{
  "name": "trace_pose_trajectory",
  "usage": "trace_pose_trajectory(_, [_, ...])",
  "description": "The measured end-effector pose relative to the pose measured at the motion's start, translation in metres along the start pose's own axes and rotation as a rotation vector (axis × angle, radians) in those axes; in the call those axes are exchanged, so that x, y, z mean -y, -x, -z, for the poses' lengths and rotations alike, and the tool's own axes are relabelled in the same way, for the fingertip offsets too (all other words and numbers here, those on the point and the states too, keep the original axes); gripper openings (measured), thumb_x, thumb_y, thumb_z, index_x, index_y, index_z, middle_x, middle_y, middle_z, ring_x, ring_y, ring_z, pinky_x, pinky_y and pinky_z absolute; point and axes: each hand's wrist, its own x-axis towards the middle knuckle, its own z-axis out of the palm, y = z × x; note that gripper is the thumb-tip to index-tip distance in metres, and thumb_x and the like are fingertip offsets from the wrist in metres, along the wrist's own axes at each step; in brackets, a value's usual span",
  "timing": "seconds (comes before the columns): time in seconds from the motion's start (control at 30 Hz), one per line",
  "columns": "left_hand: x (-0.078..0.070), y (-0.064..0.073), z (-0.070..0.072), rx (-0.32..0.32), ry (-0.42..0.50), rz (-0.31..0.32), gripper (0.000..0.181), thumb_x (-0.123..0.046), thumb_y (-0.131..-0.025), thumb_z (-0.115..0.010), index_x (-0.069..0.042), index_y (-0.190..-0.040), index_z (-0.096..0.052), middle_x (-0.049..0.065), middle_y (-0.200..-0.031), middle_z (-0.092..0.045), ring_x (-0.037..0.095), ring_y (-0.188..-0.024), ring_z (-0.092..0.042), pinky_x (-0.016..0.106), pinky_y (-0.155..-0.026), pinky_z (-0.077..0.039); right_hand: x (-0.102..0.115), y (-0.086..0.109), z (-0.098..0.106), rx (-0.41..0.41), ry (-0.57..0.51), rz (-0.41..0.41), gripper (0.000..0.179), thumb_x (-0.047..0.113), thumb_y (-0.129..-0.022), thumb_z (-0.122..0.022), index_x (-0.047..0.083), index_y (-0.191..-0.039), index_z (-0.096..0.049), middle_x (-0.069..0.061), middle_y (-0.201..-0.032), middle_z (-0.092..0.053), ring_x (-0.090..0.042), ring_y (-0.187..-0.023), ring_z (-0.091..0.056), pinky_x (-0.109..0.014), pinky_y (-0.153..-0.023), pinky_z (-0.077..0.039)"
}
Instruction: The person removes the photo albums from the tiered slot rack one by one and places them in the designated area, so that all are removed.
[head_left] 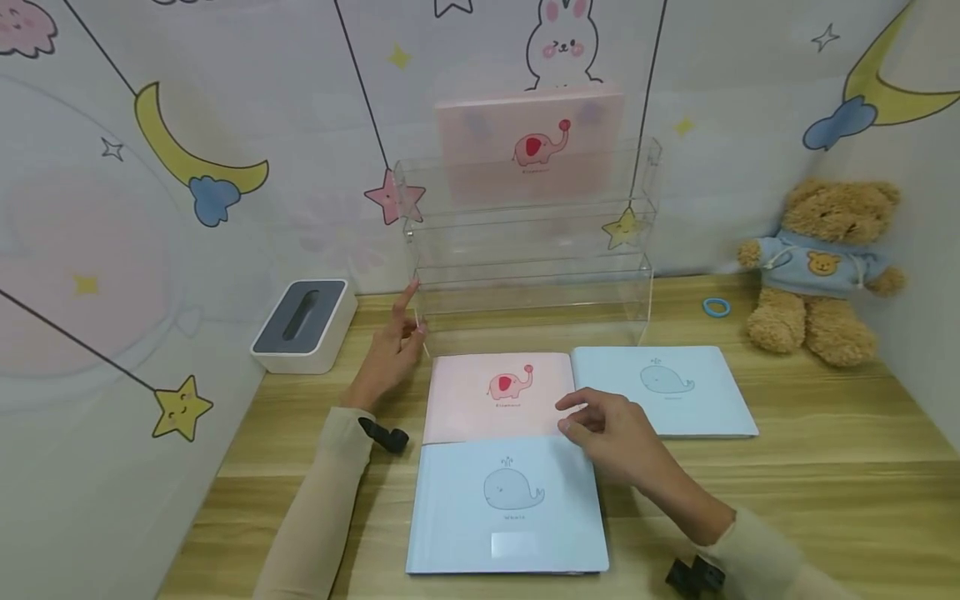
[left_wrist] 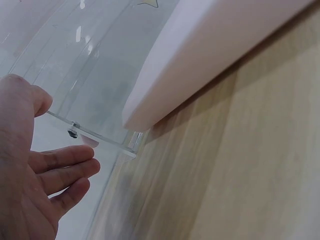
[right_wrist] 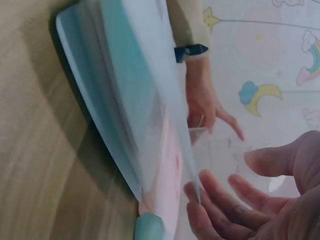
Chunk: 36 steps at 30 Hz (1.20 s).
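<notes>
A clear acrylic tiered rack (head_left: 532,292) stands at the back of the table. My left hand (head_left: 392,346) is at its left side, index finger extended along the side panel and the other fingers loosely bent beside it. A pink elephant book (head_left: 487,179) stands in the top tier. Before the rack lie another pink elephant book (head_left: 457,396), a blue whale book (head_left: 450,508) nearer me, and a second blue whale book (head_left: 697,408) to the right. Over where the books meet hovers my right hand (head_left: 611,433), thumb and fingers apart with nothing between them.
Left of the rack is a white box with a grey insert (head_left: 303,325). A teddy bear (head_left: 821,275) in a blue top sits at the right, with a small blue ring (head_left: 716,307) beside it. Behind the table hangs a cartoon-patterned backdrop (head_left: 285,83).
</notes>
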Motion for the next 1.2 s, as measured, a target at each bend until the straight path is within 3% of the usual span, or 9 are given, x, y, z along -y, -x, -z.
trace_pose_trajectory(0.13, [0.0, -0.001, 0.0, -0.004, 0.008, -0.002, 0.073, -0.028, -0.113, -0.051, -0.046, -0.171, -0.011, 0.022, -0.117, -0.077, 0.043, -0.118, -0.074, 0.064, -0.106, -0.055, 0.002, -0.004, 0.004, -0.001, -0.023, 0.006, 0.024, 0.021, -0.099, -0.075, 0.014, -0.122, -0.076, -0.003, -0.101, -0.084, -0.016, -0.094, -0.078, -0.034, -0.08, -0.057])
trace_pose_trajectory(0.37, [-0.001, 0.0, 0.0, 0.006, 0.011, 0.014, 0.074, -0.028, -0.112, -0.052, -0.049, -0.17, -0.011, 0.022, -0.121, -0.076, 0.042, -0.12, -0.074, 0.063, -0.107, -0.054, 0.004, -0.006, 0.007, -0.002, -0.035, 0.015, 0.028, 0.024, -0.1, -0.075, 0.013, -0.125, -0.075, -0.003, -0.103, -0.084, -0.017, -0.097, -0.079, -0.033, -0.082, -0.056])
trace_pose_trajectory(0.67, [-0.001, 0.001, 0.001, 0.005, 0.003, 0.015, 0.075, -0.025, -0.112, -0.052, -0.047, -0.17, -0.01, 0.022, -0.118, -0.076, 0.043, -0.12, -0.074, 0.064, -0.108, -0.055, 0.005, -0.02, 0.021, -0.015, -0.067, 0.18, 0.03, 0.031, -0.102, -0.074, 0.019, -0.13, -0.071, -0.003, -0.112, -0.083, -0.019, -0.103, -0.079, -0.042, -0.094, -0.06])
trace_pose_trajectory(0.83, [-0.001, 0.002, 0.002, -0.002, 0.007, 0.008, 0.075, -0.024, -0.112, -0.052, -0.045, -0.171, -0.01, 0.022, -0.117, -0.076, 0.043, -0.12, -0.074, 0.064, -0.108, -0.055, 0.013, -0.029, 0.034, -0.022, -0.057, 0.22, 0.036, 0.033, -0.103, -0.073, 0.017, -0.136, -0.068, -0.004, -0.121, -0.082, -0.022, -0.11, -0.077, -0.04, -0.095, -0.06])
trace_pose_trajectory(0.97, [-0.001, 0.002, 0.002, -0.001, 0.01, 0.002, 0.075, -0.024, -0.112, -0.052, -0.045, -0.171, -0.01, 0.022, -0.118, -0.076, 0.043, -0.119, -0.074, 0.064, -0.107, -0.055, 0.021, -0.036, 0.047, -0.024, -0.046, 0.221, 0.041, 0.035, -0.104, -0.072, 0.017, -0.141, -0.065, -0.004, -0.128, -0.079, -0.025, -0.118, -0.076, -0.04, -0.098, -0.06])
trace_pose_trajectory(1.2, [-0.001, 0.002, 0.001, 0.002, 0.012, -0.001, 0.075, -0.025, -0.112, -0.052, -0.047, -0.171, -0.011, 0.023, -0.123, -0.076, 0.042, -0.118, -0.075, 0.063, -0.103, -0.057, 0.035, -0.048, 0.075, -0.005, -0.114, 0.188, 0.05, 0.041, -0.107, -0.067, 0.017, -0.15, -0.058, -0.009, -0.144, -0.071, -0.031, -0.133, -0.068, -0.055, -0.11, -0.054])
